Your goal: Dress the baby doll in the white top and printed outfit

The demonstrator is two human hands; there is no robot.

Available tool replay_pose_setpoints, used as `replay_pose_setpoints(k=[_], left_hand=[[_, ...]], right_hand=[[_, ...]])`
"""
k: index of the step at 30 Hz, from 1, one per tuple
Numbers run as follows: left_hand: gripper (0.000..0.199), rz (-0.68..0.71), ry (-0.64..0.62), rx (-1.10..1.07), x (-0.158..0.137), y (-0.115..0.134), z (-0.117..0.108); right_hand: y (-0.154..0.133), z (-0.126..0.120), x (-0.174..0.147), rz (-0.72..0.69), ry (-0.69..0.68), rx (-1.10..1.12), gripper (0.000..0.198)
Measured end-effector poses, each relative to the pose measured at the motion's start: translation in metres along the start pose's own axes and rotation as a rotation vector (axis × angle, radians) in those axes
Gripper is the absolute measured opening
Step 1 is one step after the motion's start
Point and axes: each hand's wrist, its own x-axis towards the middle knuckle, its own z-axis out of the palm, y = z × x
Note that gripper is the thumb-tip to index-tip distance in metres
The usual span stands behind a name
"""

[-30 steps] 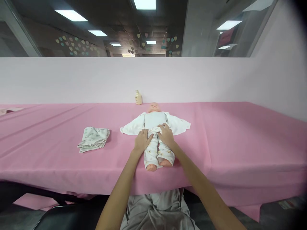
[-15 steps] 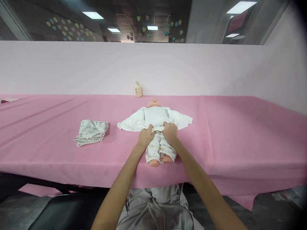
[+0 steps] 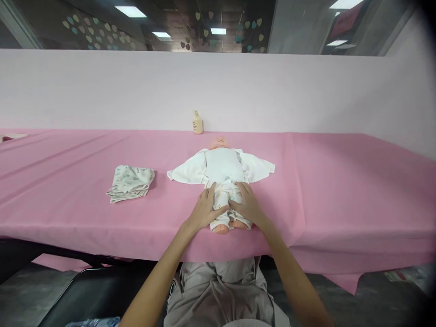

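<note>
A baby doll (image 3: 220,142) lies on its back on the pink-covered table, feet toward me. It wears a white top (image 3: 225,164) with the sleeves spread to both sides, and white patterned pants (image 3: 222,200). On the left side of the pants rests my left hand (image 3: 204,210), fingers stretched out and thumb across the leg. My right hand (image 3: 249,206) lies the same way over the other leg, fingers apart. Both palms touch the cloth without gripping it. The doll's bare feet (image 3: 221,229) stick out below the cuffs.
A folded patterned cloth (image 3: 131,182) lies left of the doll on the pink table cover (image 3: 81,200). A pump bottle (image 3: 197,122) stands at the back against the white wall (image 3: 136,91). A black chair (image 3: 98,295) is below the table's front edge at left.
Both hands have let go of the pants' waistband and moved down toward me onto the legs, fingers now spread. The waistband now lies flat against the doll.
</note>
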Motion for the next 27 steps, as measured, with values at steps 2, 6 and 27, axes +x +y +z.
replay_pose_setpoints(k=[2,6,27], left_hand=[[0.083,-0.018,0.038,-0.016,-0.003,0.004,0.003],[0.055,-0.002,0.13,-0.002,0.002,0.007,0.005],[0.052,-0.072,0.155,-0.376,-0.037,0.012,0.006]], right_hand=[[-0.001,0.002,0.002,0.008,0.052,0.028,0.055],[-0.003,0.003,0.006,0.0,0.1,0.055,0.051],[-0.014,0.002,-0.026,0.001,0.251,-0.091,0.034]])
